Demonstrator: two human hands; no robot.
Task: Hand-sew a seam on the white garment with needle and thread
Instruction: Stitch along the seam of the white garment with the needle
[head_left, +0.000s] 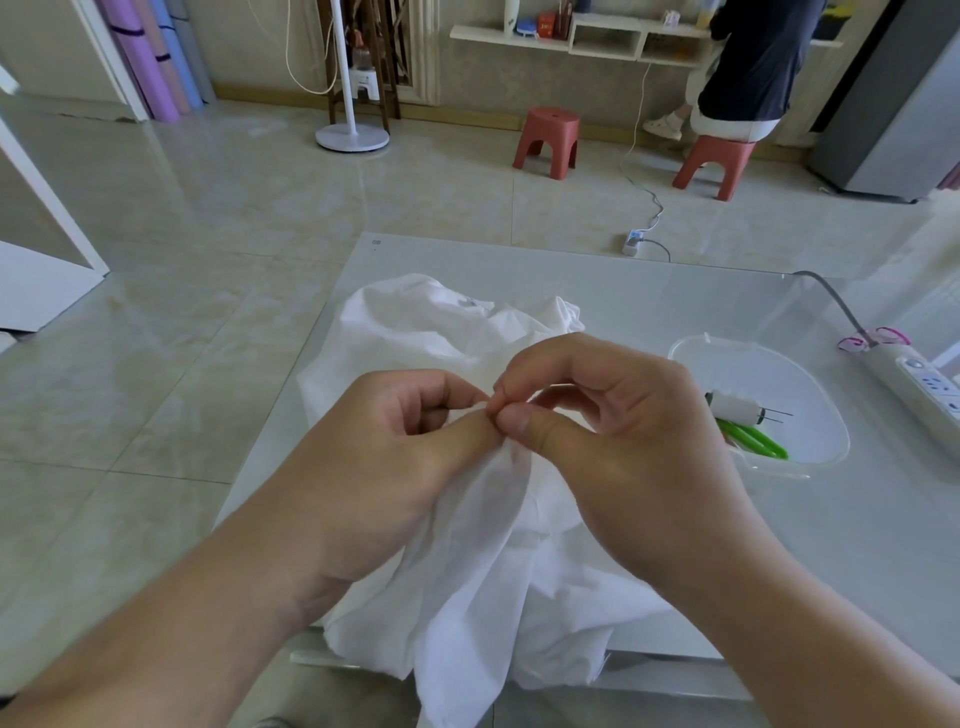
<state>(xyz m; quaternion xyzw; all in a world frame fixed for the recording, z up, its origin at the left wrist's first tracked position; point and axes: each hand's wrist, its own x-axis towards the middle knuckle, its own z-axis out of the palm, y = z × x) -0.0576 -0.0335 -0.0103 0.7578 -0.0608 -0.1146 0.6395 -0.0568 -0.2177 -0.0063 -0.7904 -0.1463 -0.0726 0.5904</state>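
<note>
The white garment (467, 561) lies crumpled on the glass table (623, 291) and hangs over its near edge. My left hand (384, 457) pinches a raised fold of the cloth between thumb and forefinger. My right hand (613, 431) pinches at the same spot, fingertips touching the left thumb. The needle and thread are too small to make out between the fingers. A white thread spool (735, 408) with needles stuck in it lies in a clear plastic tray (810, 395) to the right.
Green-handled snips (753, 441) lie in the tray. A power strip (919, 384) with a grey cable sits at the table's right edge. Beyond the table are two red stools (548, 140), a fan stand (352, 137) and a seated person (748, 67).
</note>
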